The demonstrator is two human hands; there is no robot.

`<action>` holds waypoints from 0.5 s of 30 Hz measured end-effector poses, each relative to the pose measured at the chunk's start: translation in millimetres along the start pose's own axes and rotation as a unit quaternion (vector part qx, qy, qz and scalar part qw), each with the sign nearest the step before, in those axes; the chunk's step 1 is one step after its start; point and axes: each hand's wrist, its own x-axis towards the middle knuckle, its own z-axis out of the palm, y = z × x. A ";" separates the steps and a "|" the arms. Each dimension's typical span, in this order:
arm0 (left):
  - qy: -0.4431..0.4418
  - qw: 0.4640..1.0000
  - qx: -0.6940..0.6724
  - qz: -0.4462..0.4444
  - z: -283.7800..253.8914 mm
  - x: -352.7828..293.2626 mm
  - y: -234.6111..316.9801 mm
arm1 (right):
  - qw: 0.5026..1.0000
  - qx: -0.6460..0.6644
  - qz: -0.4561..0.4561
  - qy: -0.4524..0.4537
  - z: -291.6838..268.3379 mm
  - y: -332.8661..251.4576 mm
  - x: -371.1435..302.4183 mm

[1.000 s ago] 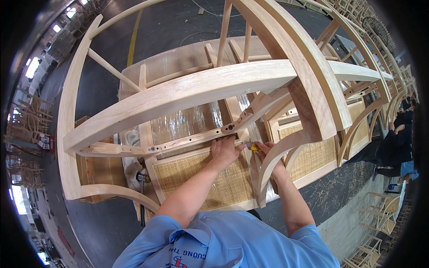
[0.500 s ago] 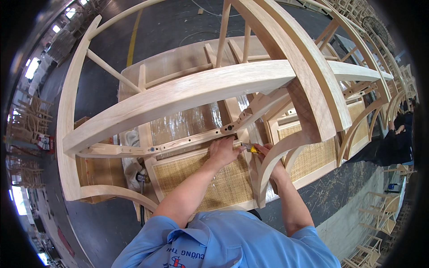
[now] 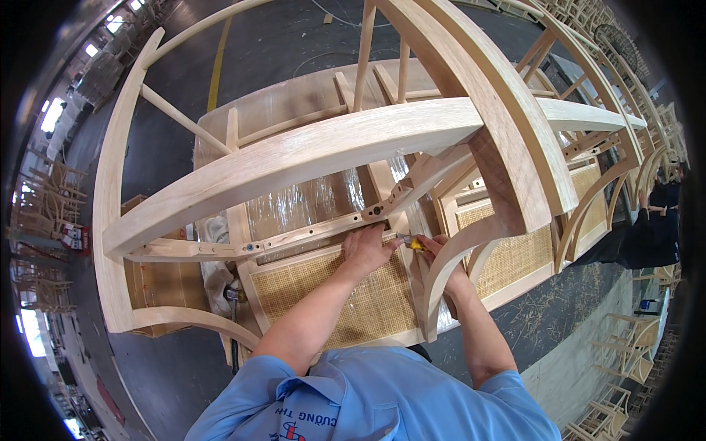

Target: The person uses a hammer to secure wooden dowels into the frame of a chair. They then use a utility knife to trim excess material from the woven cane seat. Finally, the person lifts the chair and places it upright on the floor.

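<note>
From my seat behind the head camera, I see a light blue short-sleeved shirt (image 3: 382, 404) filling the near edge of the view. Its collar folds open at the near centre, and the sleeves end just above the elbows. Dark blue lettering with a small red and blue mark sits on the chest, left of centre. Both forearms are bare, with no watch, bands or gloves. The left hand (image 3: 370, 250) and right hand (image 3: 440, 248) are bare too.
</note>
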 end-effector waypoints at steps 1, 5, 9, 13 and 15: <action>0.002 1.000 -0.003 0.002 0.1 -0.2 0.6 | 1.000 -0.003 0.004 0.000 0.2 0.3 -0.1; 0.009 1.000 -0.009 0.008 1.6 -0.7 0.3 | 1.000 -0.026 0.004 0.002 0.5 -0.4 0.0; 0.021 1.000 -0.002 0.004 4.3 -0.2 -3.4 | 0.999 -0.037 0.000 -0.002 -0.7 -5.1 1.2; 0.024 1.000 -0.002 0.009 3.5 -1.1 -1.1 | 1.000 -0.014 -0.001 -0.008 -1.9 -2.7 0.7; 0.015 1.000 -0.001 0.005 1.6 -1.1 -0.5 | 1.000 -0.013 0.001 -0.010 -0.8 -2.1 1.1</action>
